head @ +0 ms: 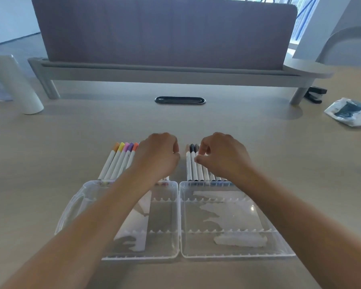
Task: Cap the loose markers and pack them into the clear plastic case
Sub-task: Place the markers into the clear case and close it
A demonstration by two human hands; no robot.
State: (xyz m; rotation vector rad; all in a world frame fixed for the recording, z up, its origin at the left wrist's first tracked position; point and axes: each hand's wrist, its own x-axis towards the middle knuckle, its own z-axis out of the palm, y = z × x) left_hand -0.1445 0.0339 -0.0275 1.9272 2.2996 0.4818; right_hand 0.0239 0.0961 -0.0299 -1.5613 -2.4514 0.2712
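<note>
A clear plastic case [179, 222] lies open flat near the table's front edge, both halves holding no markers. Just behind it lie two rows of white-barrelled markers. The left row [119, 161] has orange, yellow, pink, purple and coral caps. The right row [193, 167] has brown, black and grey caps. My left hand [157, 156] hovers with curled fingers over the inner end of the left row; what it holds is hidden. My right hand [221, 157] pinches a marker in the right row with thumb and fingertips.
A grey monitor riser [175, 75] with a fabric screen spans the back. A black cable grommet [180, 100] sits mid-table. A white cylinder [19, 84] stands far left. A black stapler [315, 94] and a plastic bag [348, 111] lie far right.
</note>
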